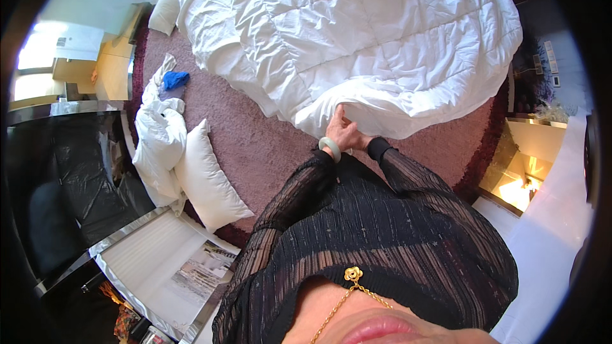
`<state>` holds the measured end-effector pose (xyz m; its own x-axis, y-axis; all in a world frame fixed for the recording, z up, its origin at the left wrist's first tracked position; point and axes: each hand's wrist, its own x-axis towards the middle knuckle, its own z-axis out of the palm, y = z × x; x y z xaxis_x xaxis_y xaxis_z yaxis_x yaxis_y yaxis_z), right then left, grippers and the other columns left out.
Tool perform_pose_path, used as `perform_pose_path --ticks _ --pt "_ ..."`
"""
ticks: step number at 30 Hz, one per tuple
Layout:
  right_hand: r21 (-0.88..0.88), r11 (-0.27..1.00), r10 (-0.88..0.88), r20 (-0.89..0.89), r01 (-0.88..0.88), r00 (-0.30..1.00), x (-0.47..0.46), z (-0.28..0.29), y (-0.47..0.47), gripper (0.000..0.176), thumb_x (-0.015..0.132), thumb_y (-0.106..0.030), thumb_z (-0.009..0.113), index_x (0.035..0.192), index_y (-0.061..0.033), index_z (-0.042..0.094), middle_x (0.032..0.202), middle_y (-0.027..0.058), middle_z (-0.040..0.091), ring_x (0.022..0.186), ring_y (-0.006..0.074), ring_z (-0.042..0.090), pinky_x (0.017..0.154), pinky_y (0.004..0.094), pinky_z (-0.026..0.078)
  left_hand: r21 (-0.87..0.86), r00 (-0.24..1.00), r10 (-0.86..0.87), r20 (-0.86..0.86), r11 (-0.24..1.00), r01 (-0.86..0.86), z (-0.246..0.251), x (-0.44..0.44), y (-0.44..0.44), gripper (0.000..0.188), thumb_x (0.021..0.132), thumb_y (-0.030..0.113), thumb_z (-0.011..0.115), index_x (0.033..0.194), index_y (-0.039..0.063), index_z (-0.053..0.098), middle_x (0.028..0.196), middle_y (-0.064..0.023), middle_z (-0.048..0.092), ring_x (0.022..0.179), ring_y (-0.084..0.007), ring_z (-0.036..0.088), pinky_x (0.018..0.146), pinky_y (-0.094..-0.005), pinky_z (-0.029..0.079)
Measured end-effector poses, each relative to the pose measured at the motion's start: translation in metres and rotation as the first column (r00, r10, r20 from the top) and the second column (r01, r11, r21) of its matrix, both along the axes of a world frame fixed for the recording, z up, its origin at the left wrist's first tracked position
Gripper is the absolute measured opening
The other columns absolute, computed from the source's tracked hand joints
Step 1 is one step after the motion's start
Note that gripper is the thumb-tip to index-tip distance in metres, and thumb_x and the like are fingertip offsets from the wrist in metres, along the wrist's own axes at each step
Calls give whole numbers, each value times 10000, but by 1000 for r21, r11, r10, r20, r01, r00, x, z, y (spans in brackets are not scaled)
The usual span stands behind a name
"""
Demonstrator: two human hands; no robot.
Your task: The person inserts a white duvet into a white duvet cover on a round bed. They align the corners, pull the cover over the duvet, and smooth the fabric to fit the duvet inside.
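Note:
A large white quilted duvet point(344, 28) spreads before me, wrinkled, with stitched lines across it. Its near edge curls up by my hands. My left hand point(340, 130), a pale bangle point(330, 148) on the wrist, touches this edge with one finger extended over the fabric. Close behind it, my right hand point(361, 141) is mostly covered by the left one. Whether either hand grips the cloth cannot be made out.
Mauve carpet point(239, 119) with a dark border lies below. At left are a white pillow point(208, 181), bunched white bedding point(160, 148) and a blue cloth point(176, 80). Another pillow point(165, 12) lies beyond. A black mirror-edged surface point(76, 167) flanks the left; a lit glass-sided unit point(519, 167) stands right.

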<state>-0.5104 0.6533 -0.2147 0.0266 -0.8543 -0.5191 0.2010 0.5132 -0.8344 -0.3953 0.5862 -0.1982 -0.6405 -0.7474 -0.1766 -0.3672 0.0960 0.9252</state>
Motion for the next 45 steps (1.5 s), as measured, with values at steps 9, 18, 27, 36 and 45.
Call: perform_pose_path --ticks 9,18,27,36,45 --pt "81 994 -71 -59 76 996 13 -2 -42 454 873 -286 655 1245 -54 538 1182 96 616 1031 218 601 827 401 507 316 988 152 12 937 -148 44 18 -39 535 872 229 674 1323 6 493 1111 -153 642 983 -205 618 846 -311 495" --pt "298 942 -335 863 153 379 -21 150 10 545 967 -274 536 1430 -62 343 1423 101 441 1326 256 400 1133 454 275 894 732 679 56 293 -340 17 76 -116 629 860 439 670 1281 1 505 1238 -149 591 1078 -268 600 910 -410 494" --pt "95 905 -359 696 416 622 -27 192 -33 427 907 -155 592 1308 -38 501 1260 84 580 1150 217 547 1054 418 384 789 836 461 -299 612 -55 120 32 -267 285 895 146 578 1123 -24 604 1084 -142 658 983 -256 637 911 -375 507" --pt "227 528 -695 668 818 264 135 117 -15 457 858 -42 544 1304 47 491 1205 181 610 1144 311 567 1009 430 435 530 883 52 -467 815 232 249 113 -244 460 825 37 680 1250 -36 520 1159 -145 600 1044 -259 586 890 -367 487" --pt "-386 635 -576 -814 669 78 266 128 -117 649 678 -134 742 1255 -12 471 1173 215 559 1096 360 556 933 421 450 889 984 -52 171 438 -132 80 181 -255 445 771 19 760 1160 -83 570 1032 -131 649 913 -253 624 822 -375 513"
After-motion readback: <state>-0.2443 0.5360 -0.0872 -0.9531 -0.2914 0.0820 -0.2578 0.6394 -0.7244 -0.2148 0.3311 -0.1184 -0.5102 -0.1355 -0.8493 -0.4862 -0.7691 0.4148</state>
